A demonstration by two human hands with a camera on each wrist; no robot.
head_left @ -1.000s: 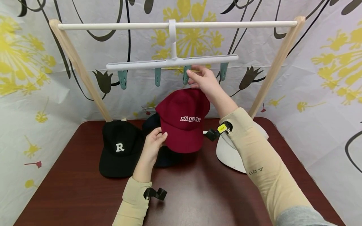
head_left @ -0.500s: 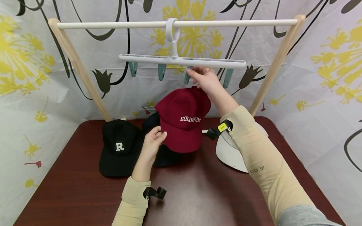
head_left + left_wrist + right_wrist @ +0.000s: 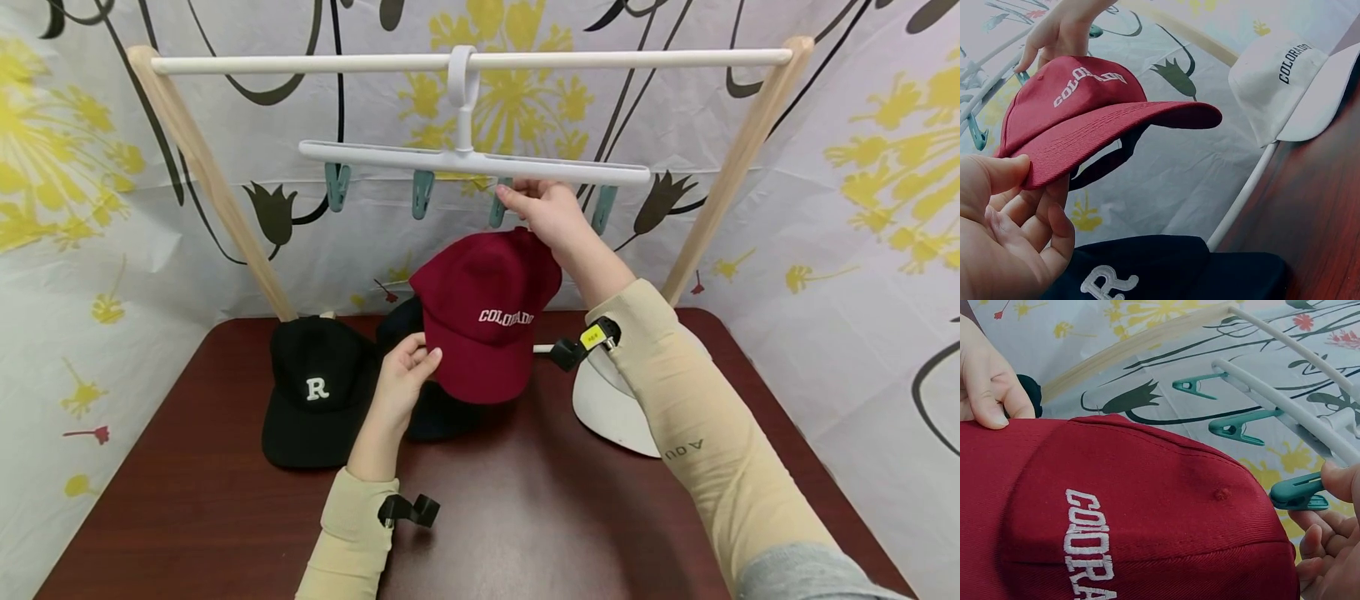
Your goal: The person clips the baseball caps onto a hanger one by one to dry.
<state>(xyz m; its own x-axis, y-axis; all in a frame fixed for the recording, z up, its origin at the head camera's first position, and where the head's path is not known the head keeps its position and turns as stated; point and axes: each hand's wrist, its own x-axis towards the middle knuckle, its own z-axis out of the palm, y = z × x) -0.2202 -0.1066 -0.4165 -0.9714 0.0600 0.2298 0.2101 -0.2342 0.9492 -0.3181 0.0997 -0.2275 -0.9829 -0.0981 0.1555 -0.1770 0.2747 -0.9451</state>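
My left hand point(image 3: 401, 383) pinches the red cap point(image 3: 480, 279) by its brim at 8 o'clock, I guess so it doesn't swing. My right hand point(image 3: 555, 218) pinches a green clip point(image 3: 498, 207) at the cap's 12 o'clock, probably to spread it. Cap's just below the hanger point(image 3: 465, 158).

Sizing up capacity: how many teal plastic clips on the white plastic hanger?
4: far-left clip, centre-left clip, clip in the right hand, far-right clip.
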